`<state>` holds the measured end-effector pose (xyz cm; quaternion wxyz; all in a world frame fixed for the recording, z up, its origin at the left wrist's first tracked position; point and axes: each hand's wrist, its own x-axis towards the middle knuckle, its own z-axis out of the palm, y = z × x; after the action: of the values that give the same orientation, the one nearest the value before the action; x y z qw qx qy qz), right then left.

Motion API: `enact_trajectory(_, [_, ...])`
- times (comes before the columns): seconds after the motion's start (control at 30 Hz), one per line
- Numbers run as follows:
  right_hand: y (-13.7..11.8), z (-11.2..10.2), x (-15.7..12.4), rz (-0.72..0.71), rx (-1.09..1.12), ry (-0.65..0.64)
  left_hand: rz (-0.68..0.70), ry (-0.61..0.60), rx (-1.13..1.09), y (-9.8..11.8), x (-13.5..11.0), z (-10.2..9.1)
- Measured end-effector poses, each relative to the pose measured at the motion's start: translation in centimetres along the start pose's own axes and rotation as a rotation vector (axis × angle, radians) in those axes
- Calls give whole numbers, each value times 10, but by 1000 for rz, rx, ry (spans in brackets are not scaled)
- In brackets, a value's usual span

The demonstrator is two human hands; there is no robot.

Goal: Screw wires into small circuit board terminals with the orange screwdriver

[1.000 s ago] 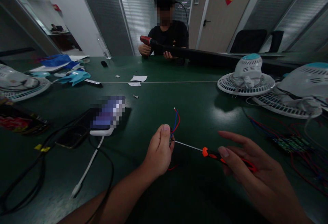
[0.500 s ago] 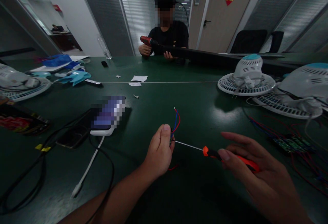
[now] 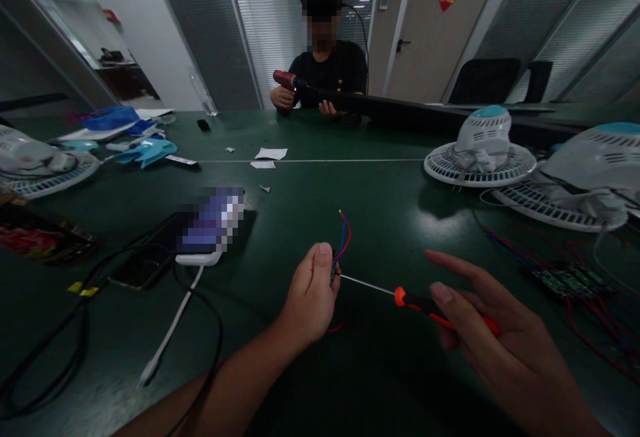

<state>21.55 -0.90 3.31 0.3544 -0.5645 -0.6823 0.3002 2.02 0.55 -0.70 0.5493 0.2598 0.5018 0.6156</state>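
My left hand [image 3: 311, 290] is closed around a small circuit board [image 3: 333, 267], most of it hidden by the fingers. Red and blue wires [image 3: 346, 237] rise from the top of the board, and a bit of red wire shows below the hand. In my right hand [image 3: 500, 337] lies the handle of an orange and black screwdriver [image 3: 417, 302], thumb on top and index finger stretched forward. The screwdriver's shaft points left, its tip at the board beside my left fingers; the exact contact point is too small to make out.
Several circuit boards with wires [image 3: 570, 280] lie at the right, below white fan-like units [image 3: 483, 150]. On the left are a phone [image 3: 143, 257], a white device [image 3: 200, 259], cables and a dark can [image 3: 45, 234]. Across the table [image 3: 380, 190] a person holds a red drill [image 3: 285, 79].
The fingers of my right hand have shifted around the screwdriver handle, and the handle has turned. My left hand and the board have stayed in place.
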Motion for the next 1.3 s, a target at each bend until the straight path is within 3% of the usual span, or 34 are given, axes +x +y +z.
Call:
enact_trajectory(0.73, [2,-1,-1,-60,-1,-30,24,-22,77,0,0,-2])
enact_trajectory(0.97, [2,0,-3,132,73,-59,43,-42,75,-2,2,-3])
enact_trajectory(1.3, [4,-1,-1,-36,11,-42,34,-36,82,0,1,-3])
